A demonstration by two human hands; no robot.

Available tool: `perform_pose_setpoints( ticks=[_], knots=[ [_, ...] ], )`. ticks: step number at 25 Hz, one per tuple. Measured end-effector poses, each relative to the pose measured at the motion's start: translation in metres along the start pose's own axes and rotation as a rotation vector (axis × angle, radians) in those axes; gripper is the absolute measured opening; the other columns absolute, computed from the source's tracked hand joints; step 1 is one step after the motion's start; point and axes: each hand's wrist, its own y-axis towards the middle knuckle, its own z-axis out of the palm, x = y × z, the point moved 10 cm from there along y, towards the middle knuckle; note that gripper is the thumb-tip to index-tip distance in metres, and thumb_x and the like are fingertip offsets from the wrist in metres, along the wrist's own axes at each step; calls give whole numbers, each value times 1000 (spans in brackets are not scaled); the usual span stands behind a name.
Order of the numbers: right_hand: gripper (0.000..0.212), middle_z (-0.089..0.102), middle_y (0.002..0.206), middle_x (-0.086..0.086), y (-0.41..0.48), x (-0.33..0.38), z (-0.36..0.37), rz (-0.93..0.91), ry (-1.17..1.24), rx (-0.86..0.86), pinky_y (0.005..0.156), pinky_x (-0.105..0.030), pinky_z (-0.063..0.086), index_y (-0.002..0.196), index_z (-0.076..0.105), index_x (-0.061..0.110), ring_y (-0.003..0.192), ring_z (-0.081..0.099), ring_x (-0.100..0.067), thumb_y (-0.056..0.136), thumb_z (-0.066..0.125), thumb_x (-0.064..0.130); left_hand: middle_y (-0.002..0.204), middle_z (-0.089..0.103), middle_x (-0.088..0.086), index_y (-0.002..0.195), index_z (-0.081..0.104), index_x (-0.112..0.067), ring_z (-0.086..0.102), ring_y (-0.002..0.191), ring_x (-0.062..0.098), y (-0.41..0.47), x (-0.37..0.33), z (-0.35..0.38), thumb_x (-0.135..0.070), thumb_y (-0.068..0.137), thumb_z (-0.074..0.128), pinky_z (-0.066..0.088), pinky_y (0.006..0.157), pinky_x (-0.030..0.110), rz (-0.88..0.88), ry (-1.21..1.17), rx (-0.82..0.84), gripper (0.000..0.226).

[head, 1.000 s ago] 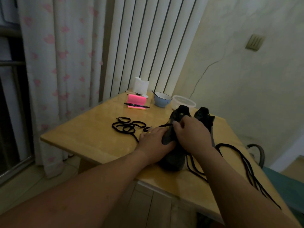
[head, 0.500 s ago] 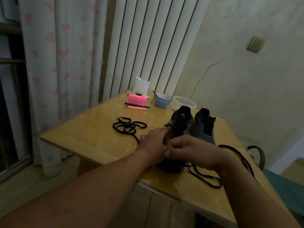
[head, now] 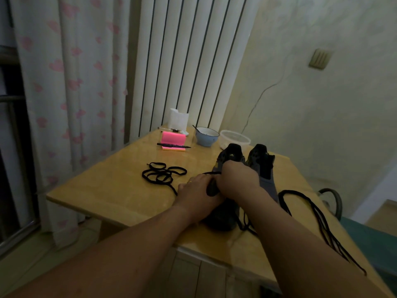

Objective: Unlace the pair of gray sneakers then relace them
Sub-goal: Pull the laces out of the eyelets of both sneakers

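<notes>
Gray fabric sneakers (head: pixel 261 160) stand by the right edge of the wooden tabletop (head: pixel 107 190); left hand (head: pixel 196 191) grips one, right hand (head: pixel 236 177) pinches a black lace (head: pixel 211 173).

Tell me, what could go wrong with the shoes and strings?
The long lace runs close along the table edge beside the right arm; it might snag or slip off. The coiled lace could knot. The blue bowl sits just behind the sneakers; a shove might tip it.
</notes>
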Motion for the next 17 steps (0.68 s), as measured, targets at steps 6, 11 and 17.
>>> perform_pose_setpoints(
  ticks=[6, 11, 17],
  knots=[
    [29, 59, 73, -2, -20, 11, 0, -163, 520, 110, 59, -30, 45, 76, 62, 14, 63, 54, -16, 101, 58, 29, 138, 55, -12, 133, 53, -42, 52, 127, 17, -3, -3, -1, -58, 90, 60, 31, 107, 49, 10, 27, 12, 47],
    [30, 46, 64, 1, -74, 0, 21, -290, 930, 630, 53, -23, 34, 68, 61, 20, 55, 40, -11, 97, 63, 15, 146, 52, -11, 151, 44, -40, 50, 133, 16, 1, 0, 1, -64, 90, 53, 33, 107, 49, -1, 55, 30, 66],
    [38, 61, 80, -13, -50, -52, 18, -43, 792, 322, 63, -34, 45, 84, 64, 11, 66, 54, -18, 99, 64, 46, 142, 54, -11, 149, 45, -42, 52, 130, 14, 1, -1, 0, -75, 87, 51, 35, 106, 49, 3, 29, 20, 71]
  ],
)
